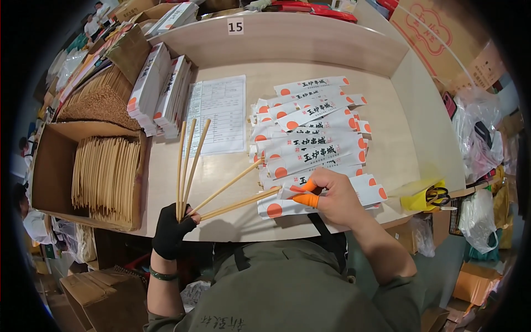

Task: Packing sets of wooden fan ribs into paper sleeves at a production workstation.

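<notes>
My left hand (172,229), in a black fingerless glove, is closed around several wooden chopsticks (194,160) that fan out from it. Three of them point away from me, and one slants to the right. A pair reaches across to my right hand (334,193), which has orange covers on its fingertips. Between those fingertips is pinched a white paper sleeve (289,191), and the pair's tips meet its end. How far they go inside I cannot tell. Just beyond my right hand lies a loose pile of white chopstick sleeves (321,157) with orange dots.
At the left stands a cardboard box (47,182) of bare chopsticks (105,177), with more chopsticks (99,97) behind. Stacks of flat sleeves (149,83) flank a printed sheet (221,110). Raised boards (310,41) edge the table. Scissors (438,196) sit in a yellow holder (415,202) at the right.
</notes>
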Tool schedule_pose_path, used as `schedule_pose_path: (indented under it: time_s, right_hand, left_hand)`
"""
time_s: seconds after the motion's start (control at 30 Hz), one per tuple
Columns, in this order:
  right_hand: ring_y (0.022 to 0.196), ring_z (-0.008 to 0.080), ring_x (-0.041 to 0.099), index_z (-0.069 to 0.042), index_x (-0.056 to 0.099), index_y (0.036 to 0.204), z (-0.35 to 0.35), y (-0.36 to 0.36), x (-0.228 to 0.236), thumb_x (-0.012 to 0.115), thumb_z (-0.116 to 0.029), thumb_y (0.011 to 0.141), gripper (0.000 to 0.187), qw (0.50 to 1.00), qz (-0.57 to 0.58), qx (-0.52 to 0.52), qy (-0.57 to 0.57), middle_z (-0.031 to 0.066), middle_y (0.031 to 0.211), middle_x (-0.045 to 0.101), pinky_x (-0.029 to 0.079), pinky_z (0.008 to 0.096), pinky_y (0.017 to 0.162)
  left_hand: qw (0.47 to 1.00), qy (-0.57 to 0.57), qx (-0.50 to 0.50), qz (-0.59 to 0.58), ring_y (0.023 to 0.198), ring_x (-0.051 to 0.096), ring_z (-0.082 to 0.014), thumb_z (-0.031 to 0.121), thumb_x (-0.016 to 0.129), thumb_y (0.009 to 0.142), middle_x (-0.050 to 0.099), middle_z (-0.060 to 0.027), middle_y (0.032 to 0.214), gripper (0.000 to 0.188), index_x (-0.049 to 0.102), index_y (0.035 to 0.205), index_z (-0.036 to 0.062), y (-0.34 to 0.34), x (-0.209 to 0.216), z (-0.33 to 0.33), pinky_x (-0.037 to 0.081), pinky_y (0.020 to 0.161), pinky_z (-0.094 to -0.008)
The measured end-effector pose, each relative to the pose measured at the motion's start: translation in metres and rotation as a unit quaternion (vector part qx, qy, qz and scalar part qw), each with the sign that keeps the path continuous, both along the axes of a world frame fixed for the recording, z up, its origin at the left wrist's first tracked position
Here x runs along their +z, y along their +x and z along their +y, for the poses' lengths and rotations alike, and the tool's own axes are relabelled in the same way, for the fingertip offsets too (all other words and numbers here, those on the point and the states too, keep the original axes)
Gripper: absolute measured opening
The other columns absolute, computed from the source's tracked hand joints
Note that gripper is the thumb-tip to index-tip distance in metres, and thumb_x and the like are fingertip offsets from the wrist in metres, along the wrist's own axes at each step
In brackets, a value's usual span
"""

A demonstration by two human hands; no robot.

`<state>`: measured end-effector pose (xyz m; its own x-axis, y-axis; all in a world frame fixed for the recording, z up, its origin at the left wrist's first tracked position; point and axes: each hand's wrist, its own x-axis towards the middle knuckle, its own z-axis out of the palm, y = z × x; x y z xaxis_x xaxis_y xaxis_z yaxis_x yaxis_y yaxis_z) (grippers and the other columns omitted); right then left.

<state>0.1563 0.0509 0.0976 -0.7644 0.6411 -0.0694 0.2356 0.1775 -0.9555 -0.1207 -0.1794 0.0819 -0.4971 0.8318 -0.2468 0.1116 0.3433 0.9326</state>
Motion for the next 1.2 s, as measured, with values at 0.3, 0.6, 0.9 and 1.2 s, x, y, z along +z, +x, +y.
schedule_pose_path:
  time_s: [0.3, 0.6, 0.9, 1.2]
  right_hand:
    - [0.067, 0.0163, 0.050, -0.003, 0.069, 0.081, 0.002, 0.003, 0.014, 0.076, -0.009, 0.075, 0.012, 0.986, -0.059, 0.057, 0.142, 0.0040, 0.073, 0.054, 0.040, 0.0294, 0.058]
    - [0.073, 0.0286, 0.056, -0.007, 0.064, 0.089, -0.018, -0.058, 0.002, 0.070, -0.019, 0.076, 0.019, 0.861, 0.070, 0.135, 0.485, 0.0090, 0.079, 0.055, 0.045, 0.0380, 0.062]
    - [0.078, 0.0240, 0.057, 0.005, 0.061, 0.099, -0.030, -0.001, -0.033, 0.068, -0.015, 0.074, 0.032, 0.796, -0.037, 0.196, 0.571, 0.0103, 0.093, 0.058, 0.046, 0.0324, 0.062]
    - [0.066, 0.0234, 0.057, -0.003, 0.065, 0.084, -0.027, 0.003, -0.037, 0.074, -0.007, 0.071, 0.016, 0.889, 0.067, 0.062, 0.449, 0.0065, 0.077, 0.057, 0.045, 0.0344, 0.055]
  left_hand:
    - [0.997, -0.028, -0.030, 0.069, 0.066, 0.052, -0.0083, 0.012, 0.066, 0.076, 0.058, -0.0005, 0.067, 0.012, 0.059, 0.073, 0.0025, -0.006, 0.028, 0.005, 0.043, 0.062, -0.0246]
    - [0.945, 0.270, 0.036, -0.181, 0.108, 0.055, -0.0198, 0.024, 0.051, 0.098, 0.059, -0.0115, 0.112, 0.027, 0.054, 0.108, -0.0011, 0.074, -0.023, 0.093, 0.043, 0.097, -0.0365]
    - [0.981, 0.106, 0.073, -0.144, 0.052, 0.035, -0.0016, 0.024, 0.047, 0.100, 0.047, 0.0054, 0.072, 0.023, 0.059, 0.103, 0.0040, 0.032, -0.050, 0.068, 0.027, 0.047, -0.0174]
    - [0.991, 0.045, 0.115, -0.044, 0.055, 0.036, -0.0011, 0.016, 0.058, 0.093, 0.048, 0.0064, 0.066, 0.016, 0.061, 0.083, 0.0040, 0.044, -0.024, 0.051, 0.028, 0.050, -0.0185]
